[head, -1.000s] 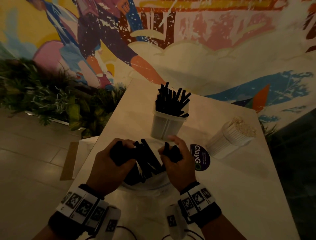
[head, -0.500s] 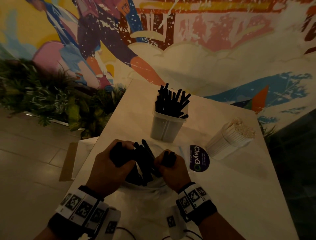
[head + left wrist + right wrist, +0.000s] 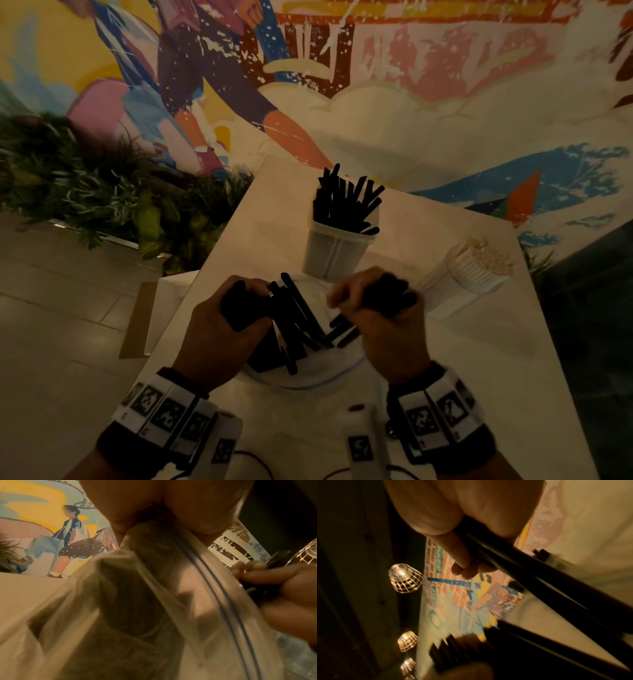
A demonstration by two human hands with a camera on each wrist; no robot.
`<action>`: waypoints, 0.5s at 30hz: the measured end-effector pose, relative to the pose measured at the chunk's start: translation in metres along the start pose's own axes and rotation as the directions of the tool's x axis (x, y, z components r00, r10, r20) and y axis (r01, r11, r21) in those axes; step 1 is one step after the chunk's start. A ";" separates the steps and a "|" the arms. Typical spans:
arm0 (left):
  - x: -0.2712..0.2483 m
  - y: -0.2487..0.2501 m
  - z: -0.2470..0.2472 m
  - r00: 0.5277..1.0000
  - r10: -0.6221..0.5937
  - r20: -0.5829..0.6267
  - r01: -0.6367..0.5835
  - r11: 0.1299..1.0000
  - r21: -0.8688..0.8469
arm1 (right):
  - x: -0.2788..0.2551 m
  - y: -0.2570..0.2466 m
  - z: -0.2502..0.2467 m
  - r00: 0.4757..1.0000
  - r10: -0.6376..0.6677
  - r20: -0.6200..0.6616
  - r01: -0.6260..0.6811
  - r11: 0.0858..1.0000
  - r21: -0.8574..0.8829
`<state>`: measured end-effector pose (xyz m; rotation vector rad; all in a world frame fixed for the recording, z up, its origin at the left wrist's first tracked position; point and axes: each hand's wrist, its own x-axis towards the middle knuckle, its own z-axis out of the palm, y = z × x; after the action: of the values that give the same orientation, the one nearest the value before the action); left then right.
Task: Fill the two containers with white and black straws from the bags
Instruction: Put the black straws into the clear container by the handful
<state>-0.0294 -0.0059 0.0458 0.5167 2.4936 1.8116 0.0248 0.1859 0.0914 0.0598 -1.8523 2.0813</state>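
A clear plastic bag (image 3: 308, 377) of black straws (image 3: 294, 318) lies on the white table (image 3: 479, 377) in front of me. My left hand (image 3: 233, 308) grips the bag's left end; in the left wrist view its fingers (image 3: 197, 507) pinch the bag's plastic (image 3: 154, 588). My right hand (image 3: 373, 301) holds a bunch of black straws (image 3: 390, 294) just above the bag's right side, fingers curled round the straws (image 3: 539, 568). Behind the hands stands a translucent container (image 3: 332, 253) with black straws upright in it. A container of white straws (image 3: 462, 277) leans at the right.
The table's left edge drops to a tiled floor where a cardboard sheet (image 3: 137, 318) lies. Green plants (image 3: 85, 192) and a painted mural wall (image 3: 411, 85) stand behind the table. Wrist-band cables (image 3: 253, 462) run along the near edge.
My right hand has lifted up and to the right with a bunch of black straws, covering the dark round label. The left hand has stayed on the bag.
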 end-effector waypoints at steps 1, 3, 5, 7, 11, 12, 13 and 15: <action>0.000 0.000 0.000 1.000 0.005 0.000 -0.005 1.000 0.000 | 0.006 -0.014 0.000 1.000 -0.027 0.006 0.027 0.999 0.024; 0.001 0.000 -0.001 1.000 0.018 0.009 -0.018 1.000 0.015 | 0.021 -0.045 0.000 0.994 -0.114 0.003 0.114 0.993 0.044; 0.001 0.000 -0.001 1.000 0.019 0.022 -0.020 1.000 0.023 | 0.038 -0.073 -0.001 0.965 -0.261 0.004 0.261 0.964 0.058; 0.001 -0.001 -0.002 0.999 0.024 0.023 -0.024 1.000 0.008 | 0.059 -0.091 -0.006 0.908 -0.419 0.008 0.419 0.908 0.014; 0.000 -0.002 -0.002 1.000 0.019 0.017 -0.018 0.999 -0.035 | 0.101 -0.103 -0.019 0.820 -0.571 -0.031 0.565 0.818 -0.112; 0.000 -0.002 -0.002 1.000 0.022 0.011 -0.022 1.000 -0.017 | 0.108 -0.102 -0.021 0.818 -0.573 -0.052 0.563 0.816 -0.132; 0.000 -0.002 -0.002 1.000 0.022 0.005 -0.022 1.000 0.003 | 0.115 -0.100 -0.022 0.819 -0.568 -0.077 0.553 0.818 -0.155; 0.000 -0.002 -0.001 1.000 0.016 -0.004 -0.016 1.000 0.019 | 0.125 -0.090 -0.023 0.829 -0.547 -0.120 0.525 0.834 -0.172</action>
<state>-0.0302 -0.0077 0.0445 0.5361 2.5196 1.7975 -0.0625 0.2442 0.2066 0.3287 -1.6264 1.5231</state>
